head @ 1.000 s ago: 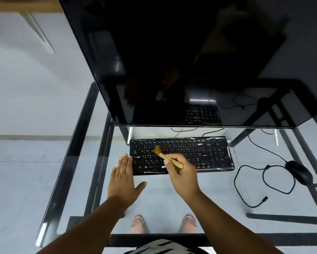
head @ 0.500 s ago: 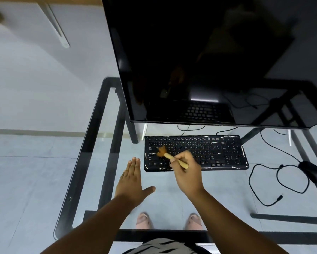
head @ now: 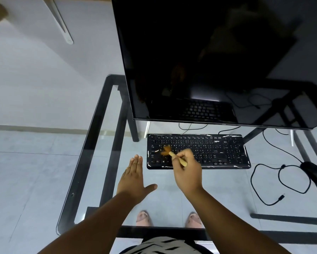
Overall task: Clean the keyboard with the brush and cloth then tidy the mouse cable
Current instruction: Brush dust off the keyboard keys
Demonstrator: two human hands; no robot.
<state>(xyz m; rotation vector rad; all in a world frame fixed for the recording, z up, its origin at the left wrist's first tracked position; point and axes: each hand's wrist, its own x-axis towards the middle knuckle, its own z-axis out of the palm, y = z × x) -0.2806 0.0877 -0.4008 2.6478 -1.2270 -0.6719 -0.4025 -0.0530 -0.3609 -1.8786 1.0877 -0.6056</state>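
Gripping a small wooden-handled brush [head: 173,155], the right hand [head: 188,173] has its fingers curled round the handle, with the handle end projecting past the knuckles. The brush head is blurred and sits over the left-centre keys of the black keyboard [head: 216,151]; whether the bristles touch the keys cannot be told. The keyboard lies flat on the glass worktop [head: 218,189], just in front of the lower edge of a large dark monitor [head: 209,61], and pale marks show along its front and right edges. The left hand [head: 133,178] rests palm-down on the glass just beside the keyboard's left front corner, fingers straight and together, thumb spread to the side, holding nothing.

To the right of the keyboard, well apart from both hands, a black mouse [head: 314,172] sits near the worktop's right edge. Its cable [head: 260,182] lies in loose loops on the glass between keyboard and mouse, with the plug end free near the front. No cloth is identified in this view. The person's feet [head: 144,218] are visible through the glass, on the floor below the worktop.
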